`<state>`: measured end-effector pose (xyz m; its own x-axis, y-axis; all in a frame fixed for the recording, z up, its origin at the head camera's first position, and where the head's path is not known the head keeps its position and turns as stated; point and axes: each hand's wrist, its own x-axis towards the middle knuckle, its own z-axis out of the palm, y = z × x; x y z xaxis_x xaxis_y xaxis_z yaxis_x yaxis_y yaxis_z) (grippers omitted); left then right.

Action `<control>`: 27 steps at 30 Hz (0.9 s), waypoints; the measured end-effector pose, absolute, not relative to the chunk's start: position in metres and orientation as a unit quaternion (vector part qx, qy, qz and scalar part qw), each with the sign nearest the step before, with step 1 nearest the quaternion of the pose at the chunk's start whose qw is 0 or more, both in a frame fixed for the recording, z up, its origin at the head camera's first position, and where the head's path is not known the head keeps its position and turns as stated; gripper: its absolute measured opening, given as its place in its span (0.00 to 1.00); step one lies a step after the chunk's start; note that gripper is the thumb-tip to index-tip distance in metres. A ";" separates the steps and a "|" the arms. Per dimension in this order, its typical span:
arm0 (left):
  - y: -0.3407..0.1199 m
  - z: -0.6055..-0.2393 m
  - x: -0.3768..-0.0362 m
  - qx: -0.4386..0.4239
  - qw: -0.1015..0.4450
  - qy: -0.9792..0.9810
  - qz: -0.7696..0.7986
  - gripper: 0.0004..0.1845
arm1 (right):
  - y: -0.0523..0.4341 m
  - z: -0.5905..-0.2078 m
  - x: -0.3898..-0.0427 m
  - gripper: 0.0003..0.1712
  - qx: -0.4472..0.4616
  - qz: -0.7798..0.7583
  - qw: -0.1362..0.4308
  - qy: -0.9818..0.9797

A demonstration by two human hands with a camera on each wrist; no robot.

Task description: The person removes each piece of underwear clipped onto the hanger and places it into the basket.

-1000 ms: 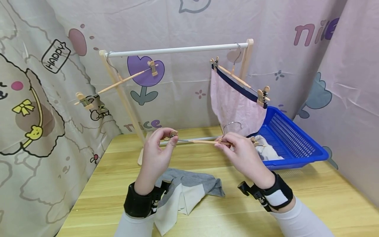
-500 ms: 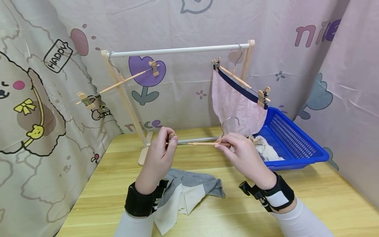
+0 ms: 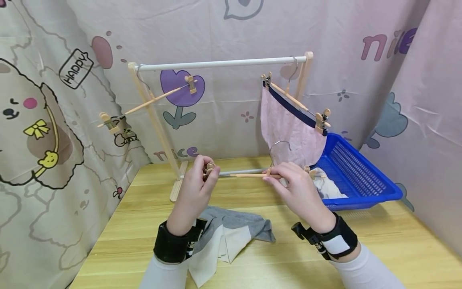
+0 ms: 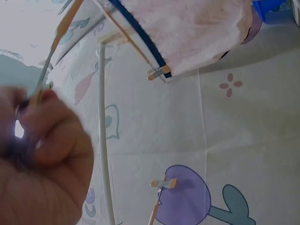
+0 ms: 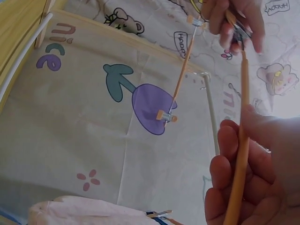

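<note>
Barely shifted, both hands grip the clip hanger (image 3: 249,175), left clip (image 3: 209,168) finger-hidden.

hanger: a slim wooden clip hanger (image 3: 252,175) with a pale wood bar, a silver wire hook and a small wooden clip at each end; it carries no cloth.
pose: bar level, running left to right, held in the air above the table, at the centre of the head view.
hook: curves up from the bar's middle (image 3: 279,149), in front of the pink cloth behind it.
left clip: at the bar's left end (image 3: 210,168), pinched between thumb and fingers.
right clip: at the right end (image 3: 309,171), free, just before the blue basket.
bar grip: fingers curled round the middle.
</note>
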<state>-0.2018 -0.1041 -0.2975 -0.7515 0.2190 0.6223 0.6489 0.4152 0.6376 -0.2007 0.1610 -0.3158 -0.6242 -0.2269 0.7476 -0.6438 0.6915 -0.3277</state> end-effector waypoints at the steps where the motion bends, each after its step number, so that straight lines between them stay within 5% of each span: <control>1: -0.103 -0.298 -0.202 -0.263 0.235 -0.809 -0.470 0.06 | 0.160 -0.317 -0.201 0.04 0.257 0.296 0.357 -0.848; 17: -0.112 -0.294 -0.203 -0.190 0.267 -0.764 -0.555 0.08 | 0.135 -0.318 -0.186 0.21 0.389 0.267 0.558 -0.682; 21: -0.118 -0.292 -0.203 -0.154 0.280 -0.767 -0.556 0.11 | 0.122 -0.326 -0.180 0.19 0.464 0.245 0.509 -0.683; 27: -0.125 -0.291 -0.203 -0.114 0.298 -0.770 -0.553 0.13 | 0.101 -0.356 -0.176 0.29 0.481 0.196 0.304 -0.799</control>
<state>-0.2030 -0.1249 -0.2910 -0.7970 -0.1534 0.5842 0.5045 0.3627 0.7835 -0.1761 0.1014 -0.3564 -0.3521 -0.6502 0.6733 -0.8878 0.4598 -0.0203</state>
